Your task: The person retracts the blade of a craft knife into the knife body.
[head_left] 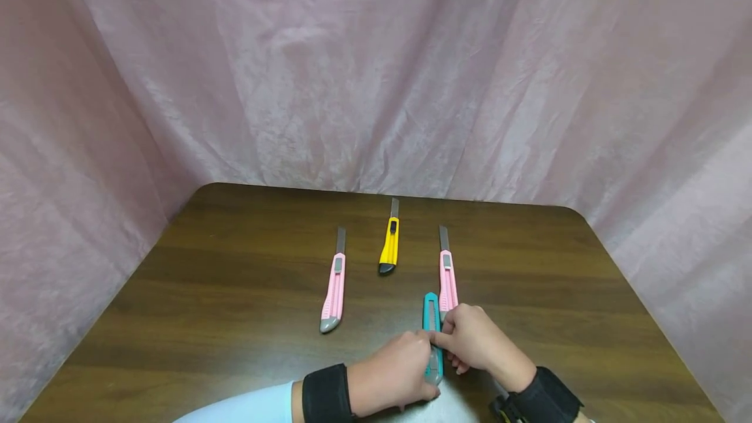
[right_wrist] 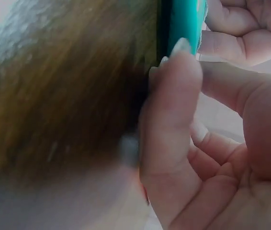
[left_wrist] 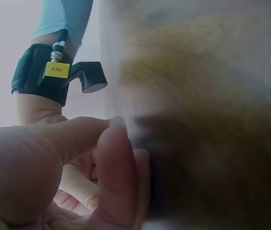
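Note:
A teal utility knife (head_left: 431,309) lies between the two hands, its rounded front end pointing away and no blade showing beyond it. The left hand (head_left: 393,371) grips its lower part from the left, with the thumb near the grey end; in the left wrist view its thumb and index fingertip meet. From the right, the right hand (head_left: 478,338) pinches the same knife between thumb and index finger, and the right wrist view shows its fingertips against the teal body (right_wrist: 182,24). Fingers hide the knife's middle. A pink utility knife (head_left: 448,276) lies just beyond the right hand, which covers its rear end.
Another pink utility knife (head_left: 333,292) lies to the left, and a yellow one (head_left: 390,243) with a black end lies farther back; both have blades out, pointing away. The wooden table (head_left: 223,266) ends at a pink curtain (head_left: 352,83). Black straps (head_left: 326,391) circle both wrists.

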Action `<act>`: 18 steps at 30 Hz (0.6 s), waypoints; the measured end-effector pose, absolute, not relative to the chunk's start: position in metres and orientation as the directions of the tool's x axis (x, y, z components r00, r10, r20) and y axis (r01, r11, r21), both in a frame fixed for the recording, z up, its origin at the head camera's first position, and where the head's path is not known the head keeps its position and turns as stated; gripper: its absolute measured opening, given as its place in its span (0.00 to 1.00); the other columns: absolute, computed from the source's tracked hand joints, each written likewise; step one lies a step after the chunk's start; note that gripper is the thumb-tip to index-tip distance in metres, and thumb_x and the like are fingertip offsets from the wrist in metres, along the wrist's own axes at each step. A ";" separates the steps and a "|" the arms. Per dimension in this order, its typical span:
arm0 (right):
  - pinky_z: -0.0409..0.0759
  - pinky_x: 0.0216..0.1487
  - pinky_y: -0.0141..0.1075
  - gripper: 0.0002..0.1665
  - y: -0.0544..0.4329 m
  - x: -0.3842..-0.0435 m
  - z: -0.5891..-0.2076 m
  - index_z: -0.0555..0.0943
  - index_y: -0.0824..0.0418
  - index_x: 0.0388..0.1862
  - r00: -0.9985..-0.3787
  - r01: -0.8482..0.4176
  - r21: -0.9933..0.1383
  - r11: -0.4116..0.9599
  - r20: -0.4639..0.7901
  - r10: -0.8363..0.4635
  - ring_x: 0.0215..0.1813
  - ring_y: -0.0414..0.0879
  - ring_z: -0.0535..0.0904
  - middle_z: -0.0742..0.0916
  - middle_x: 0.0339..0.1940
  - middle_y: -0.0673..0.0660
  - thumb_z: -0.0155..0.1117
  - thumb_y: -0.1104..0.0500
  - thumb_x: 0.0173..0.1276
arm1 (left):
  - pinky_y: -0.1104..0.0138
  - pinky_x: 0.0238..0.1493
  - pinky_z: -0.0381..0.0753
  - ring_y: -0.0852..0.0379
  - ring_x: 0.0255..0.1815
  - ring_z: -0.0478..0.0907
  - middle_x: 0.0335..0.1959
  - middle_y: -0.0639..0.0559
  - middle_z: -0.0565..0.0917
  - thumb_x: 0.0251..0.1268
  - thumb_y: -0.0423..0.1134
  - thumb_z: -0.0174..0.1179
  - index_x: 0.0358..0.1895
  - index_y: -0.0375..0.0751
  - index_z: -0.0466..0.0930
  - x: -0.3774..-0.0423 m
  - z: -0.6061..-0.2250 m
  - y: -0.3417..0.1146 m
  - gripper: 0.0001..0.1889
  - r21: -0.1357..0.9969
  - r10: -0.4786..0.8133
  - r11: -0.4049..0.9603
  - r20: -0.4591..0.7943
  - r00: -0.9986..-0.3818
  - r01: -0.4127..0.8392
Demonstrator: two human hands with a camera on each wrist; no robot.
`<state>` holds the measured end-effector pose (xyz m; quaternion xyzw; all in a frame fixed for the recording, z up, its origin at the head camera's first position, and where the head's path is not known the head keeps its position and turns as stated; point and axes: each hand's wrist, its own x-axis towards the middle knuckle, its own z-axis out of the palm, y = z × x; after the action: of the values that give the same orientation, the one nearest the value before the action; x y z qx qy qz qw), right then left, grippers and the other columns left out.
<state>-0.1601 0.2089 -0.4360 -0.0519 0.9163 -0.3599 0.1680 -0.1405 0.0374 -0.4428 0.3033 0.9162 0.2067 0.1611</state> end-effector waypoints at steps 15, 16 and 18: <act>0.84 0.15 0.36 0.29 0.213 -0.159 -0.436 0.79 0.62 0.17 -0.942 0.072 -0.690 0.721 -0.284 -0.178 0.10 0.38 0.77 0.81 0.11 0.52 0.65 0.46 0.75 | 0.78 0.23 0.77 0.67 0.25 0.74 0.28 0.55 0.77 0.47 0.53 0.81 0.45 0.34 0.78 -0.138 -0.442 0.034 0.32 0.417 0.632 0.727 -0.093 -0.770 0.546; 0.84 0.14 0.36 0.30 0.214 -0.160 -0.434 0.79 0.62 0.16 -0.946 0.085 -0.682 0.727 -0.284 -0.156 0.10 0.39 0.77 0.81 0.10 0.52 0.64 0.45 0.76 | 0.78 0.22 0.77 0.67 0.24 0.73 0.28 0.55 0.76 0.47 0.53 0.81 0.44 0.35 0.77 -0.138 -0.441 0.033 0.31 0.439 0.631 0.722 -0.099 -0.770 0.535; 0.83 0.14 0.36 0.31 0.218 -0.166 -0.428 0.80 0.62 0.17 -0.958 0.104 -0.658 0.746 -0.268 -0.104 0.10 0.40 0.76 0.80 0.10 0.52 0.62 0.45 0.77 | 0.77 0.17 0.79 0.68 0.20 0.75 0.28 0.56 0.76 0.48 0.52 0.81 0.42 0.37 0.76 -0.139 -0.439 0.030 0.28 0.515 0.630 0.702 -0.128 -0.766 0.492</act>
<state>-0.1660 0.2178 -0.4275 0.0000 0.9229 -0.3564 0.1454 -0.1395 0.0299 -0.4395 0.3080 0.9105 0.2322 0.1490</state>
